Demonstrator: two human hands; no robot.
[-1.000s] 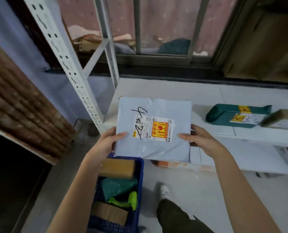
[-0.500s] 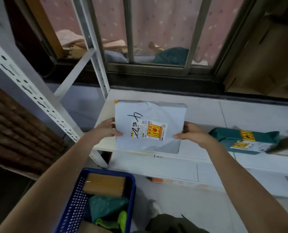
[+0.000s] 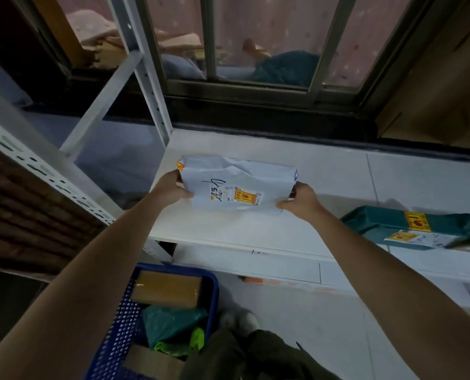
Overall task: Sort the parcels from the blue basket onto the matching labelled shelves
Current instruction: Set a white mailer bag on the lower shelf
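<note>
head view. step in hand, by my judgement: placing one parcel on a shelf. the white parcel sits over the left end of the white shelf, near its back, held at both short ends. the left hand grips the left edge, thumb on top and fingers curled under; the right hand pinches the right edge the same way. both hands are clamped on the parcel. whether its underside already rests on the shelf board cannot be told; it looks very close or touching.

next move, as a judgement: lower it flat, loosen both grips and draw the hands back toward the blue basket. shelf labels are not readable here, so the match cannot be confirmed.

condition of the parcel: soft white poly mailer, creased along the top, black handwriting on the face, a white shipping label with an orange-red sticker, a small orange tag at the upper left corner. it should flex when let go.

the basket stands on the floor below the shelf, well apart from the parcel, and holds a brown box, a green bag and more beneath. a green parcel lies farther right on the shelf.
</note>
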